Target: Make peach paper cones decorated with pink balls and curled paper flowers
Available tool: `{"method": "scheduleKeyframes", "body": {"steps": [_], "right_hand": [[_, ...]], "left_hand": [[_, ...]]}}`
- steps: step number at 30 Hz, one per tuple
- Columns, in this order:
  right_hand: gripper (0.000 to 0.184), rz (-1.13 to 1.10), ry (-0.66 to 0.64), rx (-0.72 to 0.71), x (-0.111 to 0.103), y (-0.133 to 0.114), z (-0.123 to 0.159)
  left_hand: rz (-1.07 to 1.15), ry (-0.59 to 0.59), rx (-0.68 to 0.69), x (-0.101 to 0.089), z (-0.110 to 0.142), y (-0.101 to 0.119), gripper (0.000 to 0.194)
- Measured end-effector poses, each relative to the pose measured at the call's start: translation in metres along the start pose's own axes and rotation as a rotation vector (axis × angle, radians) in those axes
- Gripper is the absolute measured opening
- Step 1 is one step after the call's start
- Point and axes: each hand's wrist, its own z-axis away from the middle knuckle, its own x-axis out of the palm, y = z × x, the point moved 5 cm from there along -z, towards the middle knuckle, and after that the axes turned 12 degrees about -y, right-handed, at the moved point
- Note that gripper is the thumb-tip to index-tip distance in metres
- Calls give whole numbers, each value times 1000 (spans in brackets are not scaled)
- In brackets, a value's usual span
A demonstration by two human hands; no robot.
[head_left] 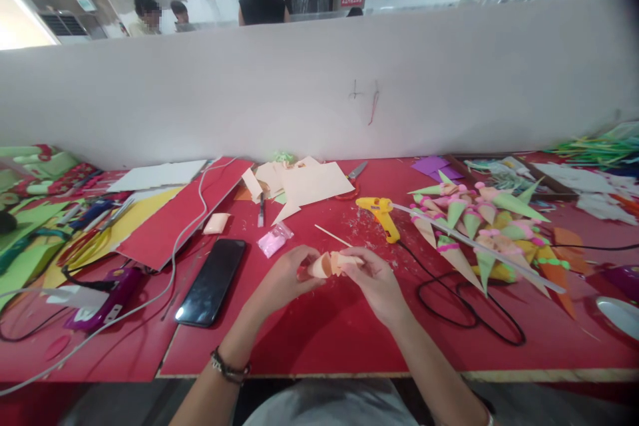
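My left hand (289, 276) grips a small peach foam-like cone (322, 267), its open end turned to the right. Pinched in my right hand (372, 279) is a peach piece (342, 261) with an uneven edge. Its far part is hidden by my fingers, and I cannot tell whether it touches the cone. Just beyond my hands lie a thin pale stick (332, 235) and a small clear bag of pink bits (274, 238). A yellow glue gun (382, 214) with a long glue stick rests on its side past my right hand.
Several decorated cones (469, 219) are heaped at the right, near the glue gun's black cable (449, 303). A phone (212, 283) lies left, beside a white cable and purple power strip (107, 303). Peach sheets (317, 183) and scissors (355, 174) lie before a pale partition (224, 93).
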Motion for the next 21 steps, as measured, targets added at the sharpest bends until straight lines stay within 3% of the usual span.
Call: {"method": "scheduleKeyframes", "body": {"steps": [6,11,21], "right_hand": [[19,77,-1,-7,0,-10,3],[15,103,-62,-39,0,-16,5],[14,192,-61,-105,2,-23,8]], "left_hand": [[81,12,-12,1,5,13,26],[122,4,-19,4,7,14,32],[106,-14,-46,7,12,15,38]]}}
